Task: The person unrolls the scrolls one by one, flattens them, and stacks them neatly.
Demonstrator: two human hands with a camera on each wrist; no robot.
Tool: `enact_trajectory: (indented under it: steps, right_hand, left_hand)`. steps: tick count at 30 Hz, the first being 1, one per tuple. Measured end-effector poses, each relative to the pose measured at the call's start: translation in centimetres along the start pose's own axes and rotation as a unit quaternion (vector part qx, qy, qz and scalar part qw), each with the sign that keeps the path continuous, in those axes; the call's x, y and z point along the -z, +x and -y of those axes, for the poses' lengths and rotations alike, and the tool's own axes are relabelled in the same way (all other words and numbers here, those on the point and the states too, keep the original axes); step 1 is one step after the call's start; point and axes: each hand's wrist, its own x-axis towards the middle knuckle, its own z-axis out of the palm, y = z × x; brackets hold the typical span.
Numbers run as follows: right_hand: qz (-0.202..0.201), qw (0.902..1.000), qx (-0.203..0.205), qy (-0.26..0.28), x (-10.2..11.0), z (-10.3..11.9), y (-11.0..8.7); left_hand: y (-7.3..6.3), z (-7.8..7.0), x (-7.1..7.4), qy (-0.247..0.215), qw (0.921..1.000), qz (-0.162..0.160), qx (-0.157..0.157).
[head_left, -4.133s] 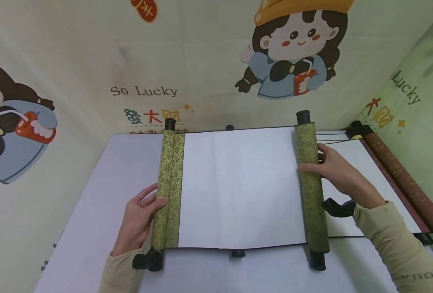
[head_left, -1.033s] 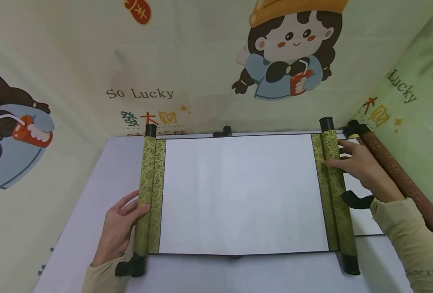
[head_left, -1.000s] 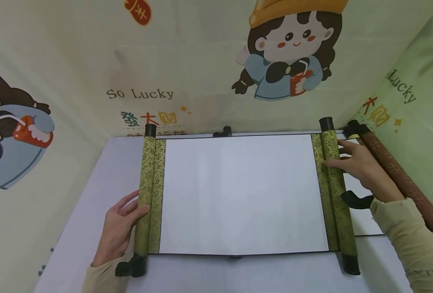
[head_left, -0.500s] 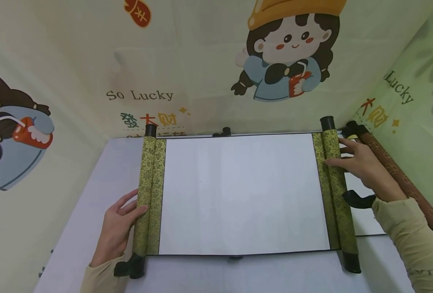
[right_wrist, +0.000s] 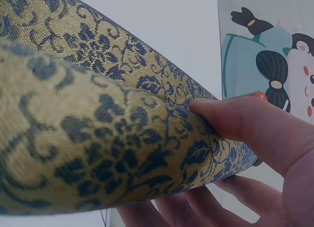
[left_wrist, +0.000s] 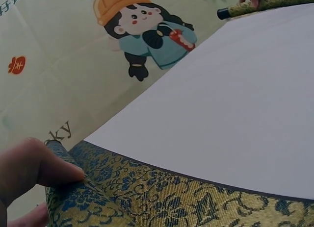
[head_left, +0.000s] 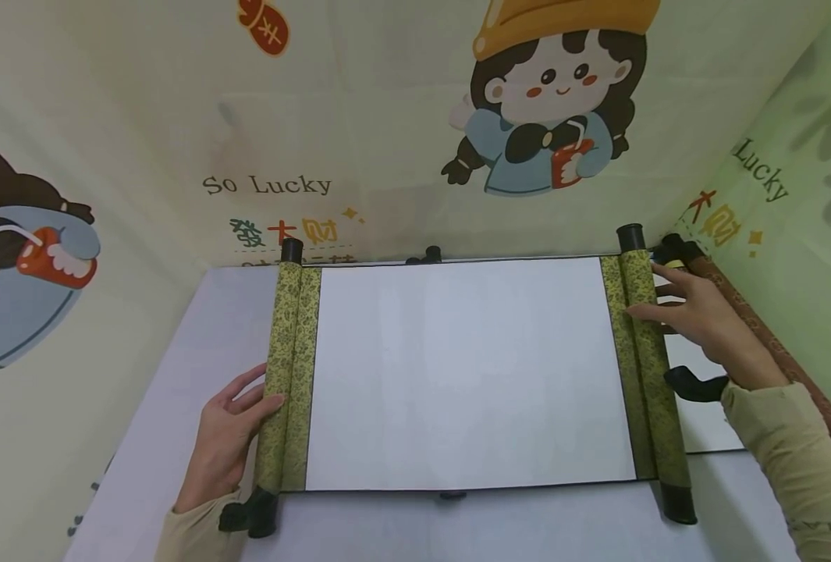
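A scroll (head_left: 457,375) lies spread between my two hands, its inner sheet plain white. Gold brocade with a dark blue floral pattern borders both ends, and each end is wound into a roll with black knobs. My left hand (head_left: 225,433) grips the left roll (head_left: 278,375), thumb on top and fingers behind. Around the upper part of the right roll (head_left: 650,351) curl the thumb and fingers of my right hand (head_left: 703,320). The right wrist view shows that thumb (right_wrist: 245,121) pressing the brocade, with the fingers underneath.
A brown-red patterned scroll (head_left: 773,336) lies slanted along the right wall, with white paper (head_left: 706,414) partly hidden by my right arm. Black knobs (head_left: 432,254) peek out behind the spread scroll, and another knob (head_left: 452,495) below it. Cartoon-printed cloth (head_left: 387,117) backs the white table (head_left: 197,359).
Compared with about four seconds ago, the two rolls are farther apart, baring more white sheet and the right brocade strip. Over the last second, the right hand and roll shift only slightly right.
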Motion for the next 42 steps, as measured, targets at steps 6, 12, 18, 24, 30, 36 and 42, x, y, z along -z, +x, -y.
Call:
enact_trajectory:
  steps: [6, 12, 18, 24, 30, 36, 42]
  right_hand:
    - [-0.011, 0.9999, 0.009, -0.009, 0.4, -0.3, -0.1]
    - [-0.023, 0.9994, 0.016, -0.022, 0.9, -0.5, -0.1]
    - [-0.054, 0.9966, 0.034, -0.051, 1.4, -0.9, -0.2]
    - [-0.068, 0.9950, 0.039, -0.062, 1.9, -1.3, -0.4]
    - [-0.082, 0.9947, 0.036, -0.051, 2.7, -1.4, -0.4]
    - [-0.108, 0.9900, 0.025, -0.088, 3.8, -1.6, -0.7]
    - [-0.120, 0.9877, 0.011, -0.099, 5.0, -2.0, -1.4]
  left_hand:
    - [-0.6, -0.5, -0.2, -0.008, 0.9999, 0.012, -0.009]
    - [-1.0, -0.7, -0.7, -0.008, 0.9990, 0.037, -0.022]
    - [-1.3, -1.4, -1.4, 0.007, 0.9969, 0.069, -0.036]
    - [-1.3, -2.5, -2.2, 0.024, 0.9948, 0.085, -0.051]
    - [-1.3, -3.4, -3.5, 0.044, 0.9942, 0.086, -0.046]
    - [-1.2, -3.9, -5.0, 0.054, 0.9918, 0.098, -0.062]
    - [-0.9, -4.3, -6.6, 0.054, 0.9901, 0.108, -0.072]
